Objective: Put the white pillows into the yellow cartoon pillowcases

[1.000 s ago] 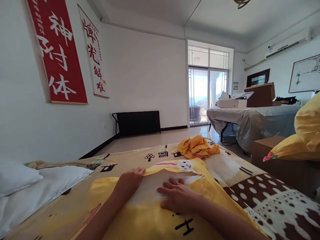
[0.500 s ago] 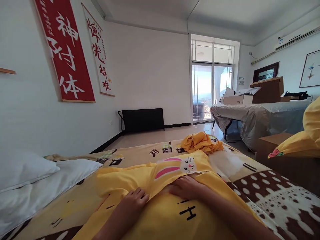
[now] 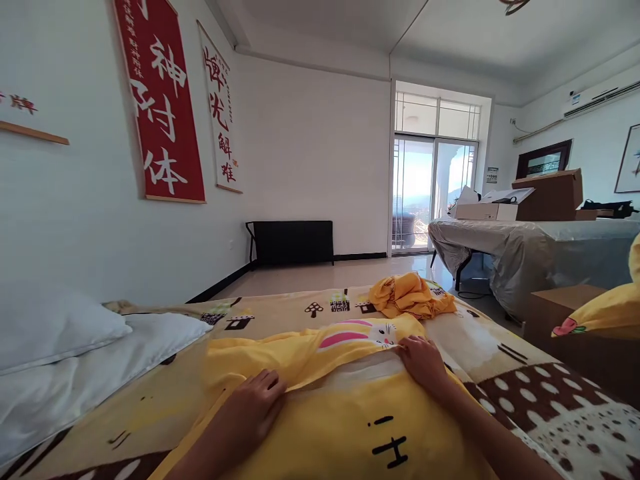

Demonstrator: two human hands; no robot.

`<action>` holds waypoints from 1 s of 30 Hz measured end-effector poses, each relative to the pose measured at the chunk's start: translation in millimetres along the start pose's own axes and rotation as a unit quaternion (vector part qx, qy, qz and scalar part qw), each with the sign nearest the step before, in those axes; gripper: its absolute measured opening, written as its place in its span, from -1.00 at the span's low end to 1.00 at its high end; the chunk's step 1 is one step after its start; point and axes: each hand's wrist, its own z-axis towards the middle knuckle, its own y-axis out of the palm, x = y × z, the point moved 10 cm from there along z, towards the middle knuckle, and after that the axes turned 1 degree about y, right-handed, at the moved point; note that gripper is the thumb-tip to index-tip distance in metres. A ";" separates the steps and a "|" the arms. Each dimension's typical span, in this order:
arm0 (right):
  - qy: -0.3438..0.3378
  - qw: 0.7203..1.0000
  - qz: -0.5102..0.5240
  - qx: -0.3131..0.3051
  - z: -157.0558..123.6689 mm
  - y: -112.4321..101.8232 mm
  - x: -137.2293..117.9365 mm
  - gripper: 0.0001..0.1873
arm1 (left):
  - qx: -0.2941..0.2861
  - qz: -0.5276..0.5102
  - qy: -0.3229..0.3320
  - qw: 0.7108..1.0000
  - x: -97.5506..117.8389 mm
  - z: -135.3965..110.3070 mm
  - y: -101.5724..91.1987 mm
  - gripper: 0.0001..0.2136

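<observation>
A yellow pillowcase (image 3: 345,427) printed with a rabbit and the letters "Hi" lies on the bed in front of me. Its mouth gapes, and a strip of white pillow (image 3: 361,371) shows inside. My left hand (image 3: 260,397) is closed on the pillowcase's left edge, with the fingertips hidden in the cloth. On the other side, my right hand (image 3: 423,360) grips the rim of the opening beside the rabbit's face, fingers curled over it.
Two white pillows (image 3: 160,340) lie at the left. A crumpled yellow-orange cloth (image 3: 410,297) sits at the bed's far edge. The patterned blanket (image 3: 280,313) covers the bed. Right of it stand a cardboard box (image 3: 565,297), more yellow bedding (image 3: 607,310) and a plastic-covered table (image 3: 515,243).
My right hand has come out of the opening and moved right to its rim, uncovering the white pillow. My left hand stays at the left edge. The view has shifted slightly.
</observation>
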 end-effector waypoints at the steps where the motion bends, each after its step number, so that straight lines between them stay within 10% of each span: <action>1: 0.015 1.000 -0.005 -0.007 1.0 3.4 11.2 -0.74 | 0.006 -0.018 -0.008 1.000 -10.8 -3.1 -0.1 -0.72; 9: 0.033 0.999 -0.024 0.034 -8.5 -8.5 46.6 -0.66 | 0.059 -0.059 -0.069 0.994 -93.6 -25.8 47.5 -0.73; 18: 0.020 0.996 -0.062 0.068 22.4 -76.7 63.5 -0.74 | 0.165 -0.166 -0.163 0.958 -95.4 -13.9 2.2 -0.77; 25: 0.015 0.997 -0.015 -0.078 -22.0 -5.1 67.7 -0.81 | -0.004 -0.009 -0.221 0.975 -83.0 -10.7 13.9 -0.87; 30: 0.022 0.998 0.000 -0.058 -3.4 -30.8 69.2 -0.79 | -0.039 -0.016 -0.225 0.974 -99.2 -2.5 -13.0 -0.85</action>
